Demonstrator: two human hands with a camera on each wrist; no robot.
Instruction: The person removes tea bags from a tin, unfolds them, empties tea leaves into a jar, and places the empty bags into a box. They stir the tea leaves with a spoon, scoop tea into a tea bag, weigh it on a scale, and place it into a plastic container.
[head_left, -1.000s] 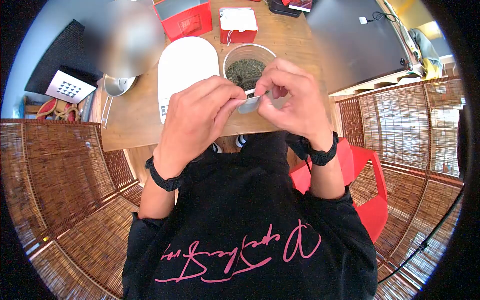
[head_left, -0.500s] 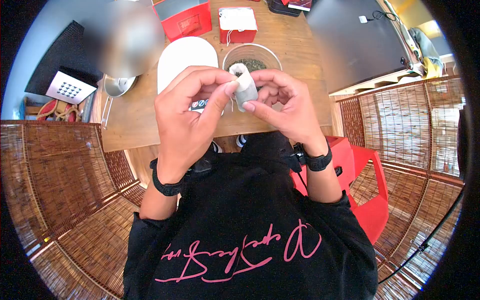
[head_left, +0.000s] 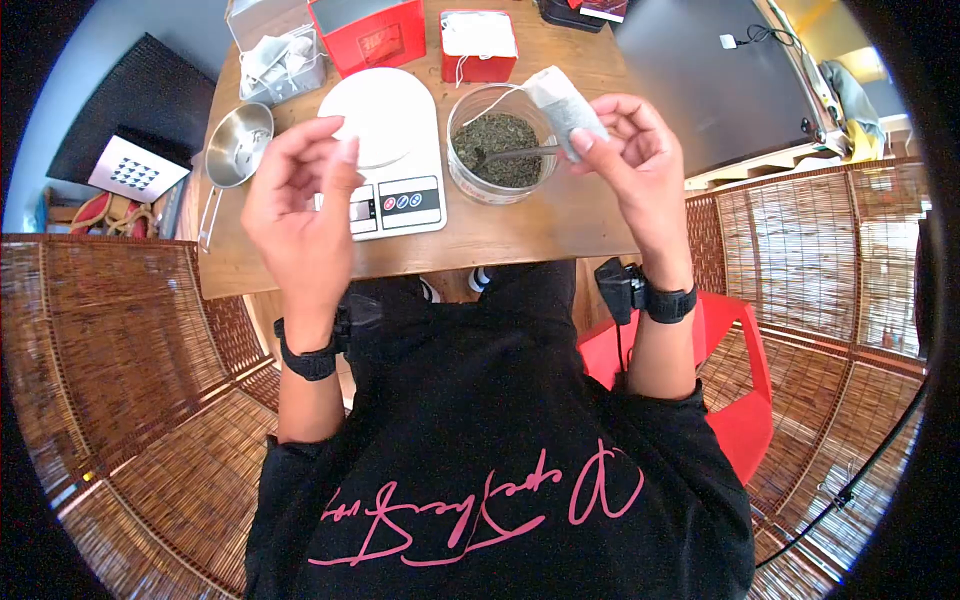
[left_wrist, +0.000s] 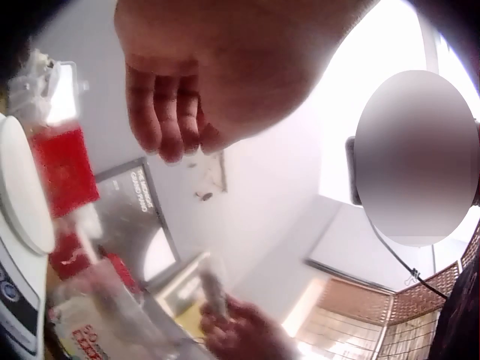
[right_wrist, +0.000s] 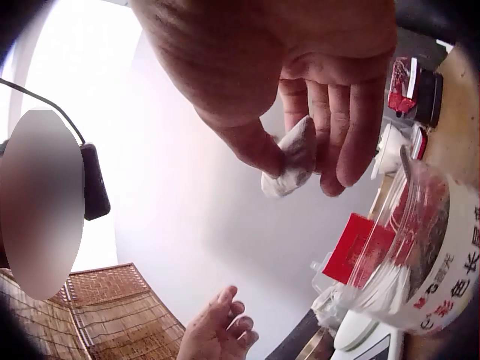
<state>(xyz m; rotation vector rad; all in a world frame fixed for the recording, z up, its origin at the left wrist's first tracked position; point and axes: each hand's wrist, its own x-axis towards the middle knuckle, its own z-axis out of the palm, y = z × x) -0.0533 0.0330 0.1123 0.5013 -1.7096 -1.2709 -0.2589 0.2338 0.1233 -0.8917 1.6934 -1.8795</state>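
My right hand (head_left: 640,160) pinches a filled white tea bag (head_left: 562,103) between thumb and fingers, above the right side of a clear plastic tub (head_left: 490,190). Dark dried leaves fill the tub's bottom, and a spoon handle (head_left: 530,152) leans out of it. The bag's string trails to the left over the tub. In the right wrist view, the pinched bag (right_wrist: 294,154) shows bulging, its top closed over. My left hand (head_left: 300,220) holds nothing; its fingers are loosely bent beside a white digital scale (head_left: 425,215), overlapping its left edge in the head view.
A steel pan with a long handle (head_left: 222,155) stands at the table's left. Behind it, a clear box (head_left: 300,85) holds several tea bags. A large red box (head_left: 380,45) and a smaller red box (head_left: 478,68) with white bags stand at the back. A red chair (head_left: 720,350) is at right.
Both hands held the tea bag near the tub's front, its mouth open half a second ago. Now the left hand has let go and moved left; the right has carried the bag to the right.
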